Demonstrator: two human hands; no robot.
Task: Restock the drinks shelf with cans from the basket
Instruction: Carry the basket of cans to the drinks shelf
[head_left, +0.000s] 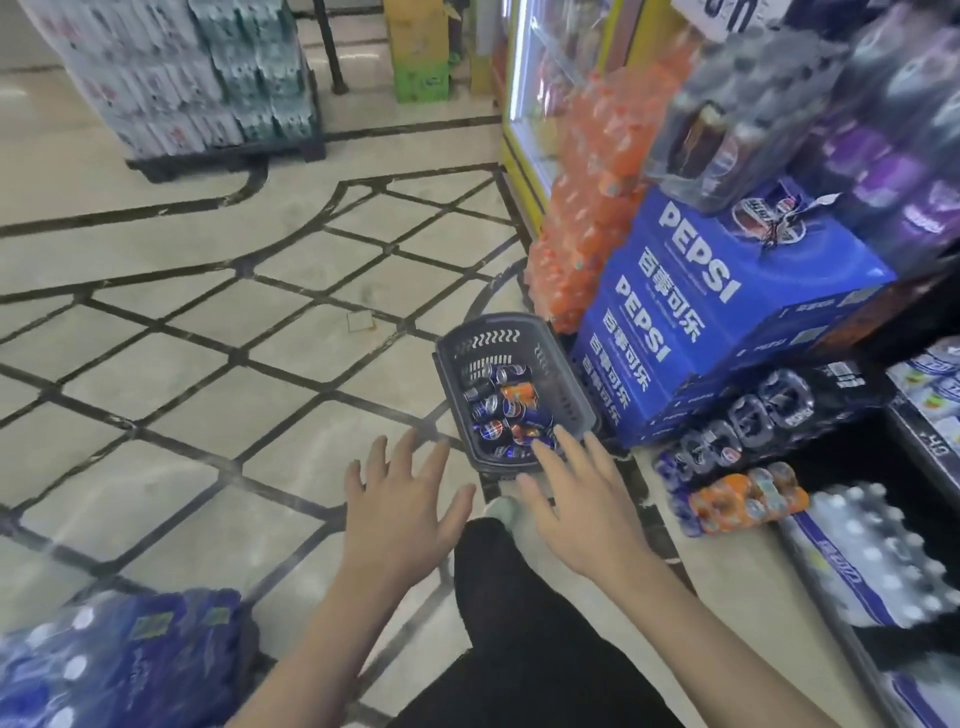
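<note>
Both forearms are extended forward over a dark trouser leg (519, 623) and a pale shoe tip (503, 510). Left hand (400, 514): held palm down, fingers spread wide, nothing gripped, seen against the tiled floor (171, 322). Right hand (582, 506): likewise flat and empty, fingers splayed, its fingertips (563, 435) overlapping the near rim of the basket in the view; contact cannot be told. Basket (566, 382): dark plastic with slotted walls, set on the floor just beside a stack of blue Pepsi cartons (727, 322). Cans (506, 410): mostly blue, a few orange, lying loose inside the basket. Orange bottle packs (587, 218): stacked beyond the cartons, against a yellow-framed cooler (530, 104). Shrink-wrapped can packs (748, 421), dark and orange, are laid on the floor to the right, with a wrapped bottle pack (872, 561) nearer. Blue wrapped pack (119, 660): lower left corner, blurred. Water pallet (192, 78): far left, well apart. Shelf edge (924, 415): partly seen at right, contents blurred.
</note>
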